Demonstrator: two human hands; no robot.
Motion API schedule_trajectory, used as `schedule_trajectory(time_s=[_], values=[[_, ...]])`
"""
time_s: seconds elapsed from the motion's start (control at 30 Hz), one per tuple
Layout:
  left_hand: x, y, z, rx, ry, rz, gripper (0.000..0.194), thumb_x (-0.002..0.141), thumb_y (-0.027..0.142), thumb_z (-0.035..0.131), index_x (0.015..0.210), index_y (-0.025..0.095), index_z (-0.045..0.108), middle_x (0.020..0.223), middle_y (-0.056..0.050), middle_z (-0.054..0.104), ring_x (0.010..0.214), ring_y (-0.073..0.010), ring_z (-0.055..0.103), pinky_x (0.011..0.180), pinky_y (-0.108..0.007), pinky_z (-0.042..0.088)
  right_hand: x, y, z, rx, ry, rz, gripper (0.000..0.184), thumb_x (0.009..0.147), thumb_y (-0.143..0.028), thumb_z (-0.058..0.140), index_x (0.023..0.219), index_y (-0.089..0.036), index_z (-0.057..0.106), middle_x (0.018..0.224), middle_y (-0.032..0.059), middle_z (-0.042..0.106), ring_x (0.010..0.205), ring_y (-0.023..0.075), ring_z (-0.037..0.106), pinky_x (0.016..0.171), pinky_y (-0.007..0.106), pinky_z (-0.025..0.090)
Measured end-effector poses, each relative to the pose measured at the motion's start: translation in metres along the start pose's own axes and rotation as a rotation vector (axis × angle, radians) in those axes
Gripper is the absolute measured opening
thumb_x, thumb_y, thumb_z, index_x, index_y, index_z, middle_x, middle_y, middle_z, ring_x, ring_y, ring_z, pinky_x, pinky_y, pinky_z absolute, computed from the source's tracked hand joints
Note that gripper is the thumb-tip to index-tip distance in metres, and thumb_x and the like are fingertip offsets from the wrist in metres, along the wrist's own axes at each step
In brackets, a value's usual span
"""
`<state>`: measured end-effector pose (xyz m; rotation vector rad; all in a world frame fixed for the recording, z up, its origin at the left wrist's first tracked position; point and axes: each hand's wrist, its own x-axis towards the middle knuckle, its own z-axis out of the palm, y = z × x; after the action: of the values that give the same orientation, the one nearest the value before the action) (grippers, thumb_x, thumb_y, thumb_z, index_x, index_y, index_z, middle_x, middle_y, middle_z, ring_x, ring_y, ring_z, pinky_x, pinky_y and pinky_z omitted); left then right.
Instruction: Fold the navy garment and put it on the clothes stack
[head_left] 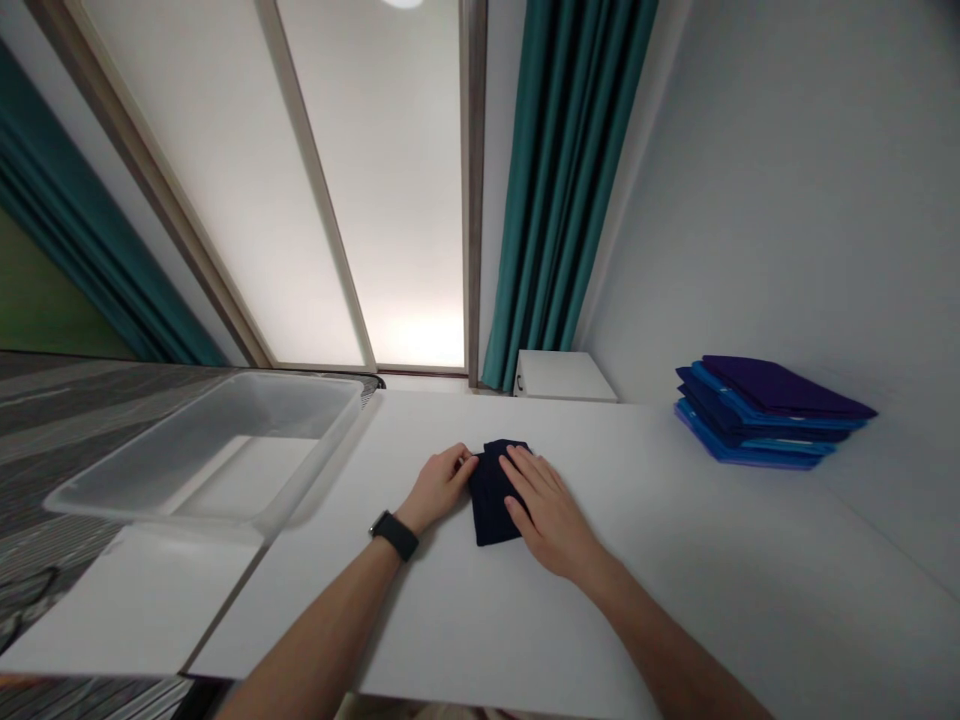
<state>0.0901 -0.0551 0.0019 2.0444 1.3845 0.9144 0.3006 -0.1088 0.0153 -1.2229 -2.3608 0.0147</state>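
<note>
A small dark navy piece of folded cloth [493, 510] lies flat on the white table [450, 640] in front of me. My left hand [442, 485] is at its upper left edge, thumb and fingers pinched together on the cloth. Across the cloth's right side lies my right hand [544, 510], palm down with the fingers stretched out, covering part of it. A black watch [395, 535] sits on my left wrist.
To the left stands a translucent plastic bin [202, 510]. A stack of blue and purple folded fabric pieces [772, 412] rests at the right by the wall. Beyond the table are a white cabinet [562, 376] and a teal curtain [566, 190].
</note>
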Motion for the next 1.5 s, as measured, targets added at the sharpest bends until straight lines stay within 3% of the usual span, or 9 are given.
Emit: schedule_trajectory(time_s=[0.23,0.53,0.7,1.0,1.17,1.3,1.5], values=[[-0.001,0.002,0.001,0.038,0.037,-0.014,0.033,0.095,0.044,0.04,0.075,0.021,0.051,0.066,0.002,0.057,0.063,-0.0152,0.052,0.062,-0.026,0.036,-0.003,-0.014,0.005,-0.096,-0.067,-0.012,0.064,0.091,-0.03,0.048,0.15,-0.012,0.032,0.159,0.0121,0.023,0.146,0.0262,0.02,0.119,0.051,0.021],[0.0,-0.001,0.002,-0.01,0.033,-0.019,0.032,0.093,0.045,0.041,0.074,0.02,0.05,0.066,0.002,0.056,0.063,-0.0152,0.051,0.062,-0.026,0.036,-0.003,-0.012,0.007,-0.049,-0.079,-0.025,0.058,0.094,-0.036,0.046,0.148,-0.017,0.038,0.157,0.0087,0.029,0.146,0.0267,0.022,0.119,0.054,0.017],[0.001,-0.002,0.002,-0.028,0.026,-0.014,0.031,0.094,0.044,0.041,0.075,0.02,0.05,0.066,0.002,0.055,0.063,-0.0152,0.052,0.063,-0.026,0.037,0.0,-0.004,0.006,0.108,-0.004,0.003,0.044,0.097,-0.026,0.038,0.14,-0.022,0.049,0.151,0.0056,0.042,0.142,0.0217,0.032,0.118,0.05,0.026],[0.0,-0.003,0.002,-0.019,0.029,0.009,0.03,0.095,0.041,0.041,0.076,0.02,0.051,0.066,0.002,0.056,0.063,-0.0145,0.052,0.062,-0.026,0.036,0.012,0.015,0.006,0.345,0.176,0.057,0.047,0.098,-0.019,0.029,0.14,-0.022,0.049,0.145,0.0076,0.049,0.135,0.0192,0.042,0.116,0.046,0.032],[0.0,-0.002,0.001,0.001,0.035,-0.005,0.032,0.095,0.043,0.04,0.076,0.02,0.052,0.063,0.003,0.055,0.061,-0.0147,0.051,0.062,-0.026,0.035,0.013,0.044,0.005,0.499,0.273,0.225,0.046,0.097,-0.023,0.029,0.137,-0.023,0.053,0.139,0.0085,0.055,0.131,0.0194,0.047,0.115,0.046,0.033],[0.0,-0.001,0.0,0.005,0.035,-0.007,0.033,0.095,0.043,0.039,0.074,0.02,0.052,0.063,0.003,0.054,0.062,-0.015,0.051,0.062,-0.027,0.035,0.016,0.053,0.013,0.559,0.191,0.279,0.046,0.097,-0.029,0.032,0.138,-0.022,0.052,0.142,0.009,0.052,0.134,0.0199,0.045,0.116,0.047,0.029],[0.001,-0.001,0.002,-0.026,0.036,-0.004,0.033,0.094,0.042,0.04,0.071,0.02,0.05,0.063,0.003,0.052,0.062,-0.0145,0.048,0.061,-0.027,0.035,0.02,0.034,0.019,0.417,0.0,0.108,0.05,0.098,-0.033,0.034,0.146,-0.023,0.041,0.154,0.0061,0.036,0.143,0.0183,0.03,0.119,0.044,0.024]])
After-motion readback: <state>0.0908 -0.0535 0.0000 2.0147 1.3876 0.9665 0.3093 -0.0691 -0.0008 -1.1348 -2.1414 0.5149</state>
